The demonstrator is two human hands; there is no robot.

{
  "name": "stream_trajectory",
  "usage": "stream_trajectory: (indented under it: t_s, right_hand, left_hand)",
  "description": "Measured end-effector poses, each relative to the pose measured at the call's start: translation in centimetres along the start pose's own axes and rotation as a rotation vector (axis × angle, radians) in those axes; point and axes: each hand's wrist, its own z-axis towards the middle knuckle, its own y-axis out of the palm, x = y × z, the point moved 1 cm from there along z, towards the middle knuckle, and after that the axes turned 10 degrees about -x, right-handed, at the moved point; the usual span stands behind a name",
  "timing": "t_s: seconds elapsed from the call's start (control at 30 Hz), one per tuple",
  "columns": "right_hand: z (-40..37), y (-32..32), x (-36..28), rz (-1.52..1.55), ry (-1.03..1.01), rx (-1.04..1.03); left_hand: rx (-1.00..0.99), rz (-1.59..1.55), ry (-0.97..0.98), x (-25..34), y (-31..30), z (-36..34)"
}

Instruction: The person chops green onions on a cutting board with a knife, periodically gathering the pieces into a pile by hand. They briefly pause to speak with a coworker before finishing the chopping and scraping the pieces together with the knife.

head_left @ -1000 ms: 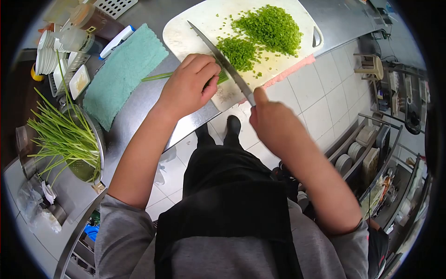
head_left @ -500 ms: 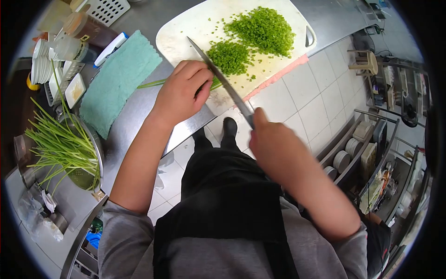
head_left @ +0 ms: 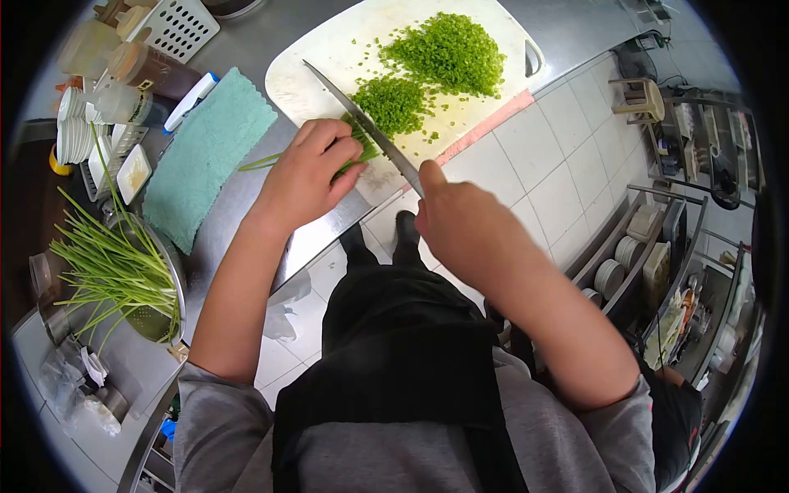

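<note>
A long knife (head_left: pixel 362 117) lies slanted over the white cutting board (head_left: pixel 308 41), its handle in my right hand (head_left: pixel 464 218). My left hand (head_left: pixel 308 172) is closed on a bunch of green onions (head_left: pixel 359 142) at the board's near left edge. The cut end of the bunch shows beside the blade, and thin green stalks stick out to the left from under the hand. Beyond the blade are a small pile of chopped green onion (head_left: pixel 390 104) and a larger pile (head_left: pixel 452 53), with loose bits scattered around them.
A teal cloth (head_left: pixel 209 156) lies left of the board. Farther left, a metal colander (head_left: pixel 177 279) holds long green onions (head_left: pixel 115 263). Sauce containers (head_left: pixel 148 70) and a white basket (head_left: pixel 177 29) stand at the back left. Shelves with dishes (head_left: pixel 608 279) are at the right.
Both hands and the knife have shifted slightly left in view, as has the board. More of the bunch's cut end now shows beside the blade.
</note>
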Motion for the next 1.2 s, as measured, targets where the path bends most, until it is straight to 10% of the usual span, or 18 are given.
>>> stream_trajectory:
  t_s: [1.2]
  right_hand:
    - [0.5,2.1,-1.5,0.019,0.045,0.037]
  left_hand:
    - [0.033,-0.089,0.052,-1.7,0.1,-0.4]
